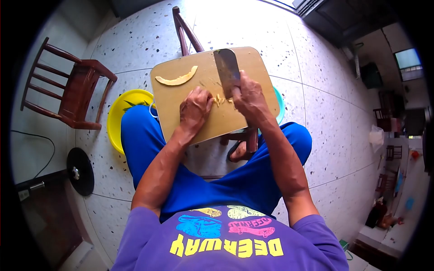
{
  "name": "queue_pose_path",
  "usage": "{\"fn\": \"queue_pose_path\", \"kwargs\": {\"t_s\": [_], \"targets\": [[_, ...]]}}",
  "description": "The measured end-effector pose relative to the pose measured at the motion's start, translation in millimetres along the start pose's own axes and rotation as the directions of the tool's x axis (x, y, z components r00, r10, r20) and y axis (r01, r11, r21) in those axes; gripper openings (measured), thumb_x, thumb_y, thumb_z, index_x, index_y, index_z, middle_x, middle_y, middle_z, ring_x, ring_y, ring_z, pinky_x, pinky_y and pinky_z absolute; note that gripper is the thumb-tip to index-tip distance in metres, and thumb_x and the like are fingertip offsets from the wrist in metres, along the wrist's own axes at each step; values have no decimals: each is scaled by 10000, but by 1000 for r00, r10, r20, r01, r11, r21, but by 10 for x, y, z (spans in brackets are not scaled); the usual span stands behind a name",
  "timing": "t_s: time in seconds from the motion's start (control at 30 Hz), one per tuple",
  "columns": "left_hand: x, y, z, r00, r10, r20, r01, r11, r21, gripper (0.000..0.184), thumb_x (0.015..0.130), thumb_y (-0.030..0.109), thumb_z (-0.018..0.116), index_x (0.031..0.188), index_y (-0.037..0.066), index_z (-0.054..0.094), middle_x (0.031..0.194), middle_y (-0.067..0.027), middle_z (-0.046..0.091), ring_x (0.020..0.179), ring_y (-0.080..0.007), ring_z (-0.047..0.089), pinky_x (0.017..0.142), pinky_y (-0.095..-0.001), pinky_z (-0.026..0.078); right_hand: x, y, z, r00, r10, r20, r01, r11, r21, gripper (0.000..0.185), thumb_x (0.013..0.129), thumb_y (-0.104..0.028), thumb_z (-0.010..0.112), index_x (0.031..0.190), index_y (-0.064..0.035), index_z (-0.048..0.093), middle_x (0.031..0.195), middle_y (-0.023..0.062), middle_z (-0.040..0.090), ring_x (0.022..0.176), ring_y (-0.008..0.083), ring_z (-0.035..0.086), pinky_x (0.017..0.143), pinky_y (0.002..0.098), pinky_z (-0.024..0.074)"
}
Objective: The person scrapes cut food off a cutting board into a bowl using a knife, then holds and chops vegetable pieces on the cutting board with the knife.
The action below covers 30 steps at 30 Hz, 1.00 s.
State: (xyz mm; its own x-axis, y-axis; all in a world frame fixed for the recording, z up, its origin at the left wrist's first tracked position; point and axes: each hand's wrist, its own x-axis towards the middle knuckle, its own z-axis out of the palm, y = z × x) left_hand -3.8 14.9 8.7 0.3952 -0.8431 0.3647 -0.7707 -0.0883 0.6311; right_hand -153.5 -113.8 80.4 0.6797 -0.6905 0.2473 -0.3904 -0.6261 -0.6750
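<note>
My right hand is wrapped round the handle of a cleaver, whose broad blade points away from me over the cutting board. Small yellowish cut pieces lie on the board between my two hands. My left hand rests on the board just left of these pieces, with its fingers curled together. Whatever may be under those fingers is hidden. A curved pale yellow slice, like melon or squash, lies near the board's far left corner.
A yellow basin with something green inside stands left of the board, and a turquoise basin shows at its right. Wooden stool legs stick out beyond the board. A wooden chair stands at left, near a black round base.
</note>
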Motion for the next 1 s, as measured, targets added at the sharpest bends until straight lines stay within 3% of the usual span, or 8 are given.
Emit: {"fn": "queue_pose_path", "kwargs": {"t_s": [0.03,0.23,0.33,0.7,0.8,0.83,0.93,1.0], "targets": [[5,11,-2,1000,-6,4,6,1000,-7,85,937,116,748,939,43,705,956,-158,671,928,-371,684,826,-472,560,-5,-78,-94,999,45,16,-44,999,-16,176,956,-61,586,1096,45,589,943,334,697,939,541,677,837,578,520],[115,12,-86,980,-69,-185,41,988,-148,60,946,78,747,961,40,703,940,-159,668,865,-360,692,784,-449,566,-36,-59,-266,994,-48,95,65,982,-179,174,948,-18,572,1121,-11,596,1007,282,692,987,517,665,827,573,516],[146,93,-189,975,-77,-208,42,985,-166,45,946,59,737,955,38,698,923,-155,665,825,-342,693,758,-432,567,-28,-115,-300,984,19,175,41,942,-332,149,941,-12,549,1081,-41,591,1054,215,707,1013,476,685,827,568,538],[215,127,-292,964,-78,-254,29,981,-190,60,937,42,745,955,25,691,918,-146,676,777,-320,696,748,-429,576,88,5,-120,957,-26,288,167,861,-480,145,942,-53,555,1068,-76,624,1065,151,726,1052,384,719,820,525,568],[225,147,-292,970,-82,-229,39,981,-189,98,931,29,758,1016,33,708,989,-144,682,838,-327,711,784,-425,586,98,8,-103,954,-49,297,199,842,-501,131,960,-89,548,1060,-82,632,1049,135,724,1045,365,726,816,512,578],[236,150,-300,962,1,-275,-38,991,-128,242,925,30,776,1164,56,745,1085,-151,683,970,-334,722,858,-422,591,108,32,-104,956,-57,287,198,847,-493,133,957,-85,549,1060,-83,633,1051,137,722,1043,369,725,815,515,577],[268,165,-302,925,161,-345,-167,986,12,416,929,32,791,1335,109,739,1141,-111,688,970,-244,716,806,-343,603,91,72,-152,968,-26,251,146,869,-472,166,928,-34,563,1070,-82,633,1065,148,714,1026,395,719,812,538,570],[249,128,-273,949,111,-294,-129,991,-43,481,934,40,794,1400,131,718,1159,-117,692,1024,-239,705,840,-355,608,82,2,-230,974,-21,224,121,887,-446,187,909,-8,573,1073,-78,630,1072,151,713,1024,406,716,812,548,566]]}}
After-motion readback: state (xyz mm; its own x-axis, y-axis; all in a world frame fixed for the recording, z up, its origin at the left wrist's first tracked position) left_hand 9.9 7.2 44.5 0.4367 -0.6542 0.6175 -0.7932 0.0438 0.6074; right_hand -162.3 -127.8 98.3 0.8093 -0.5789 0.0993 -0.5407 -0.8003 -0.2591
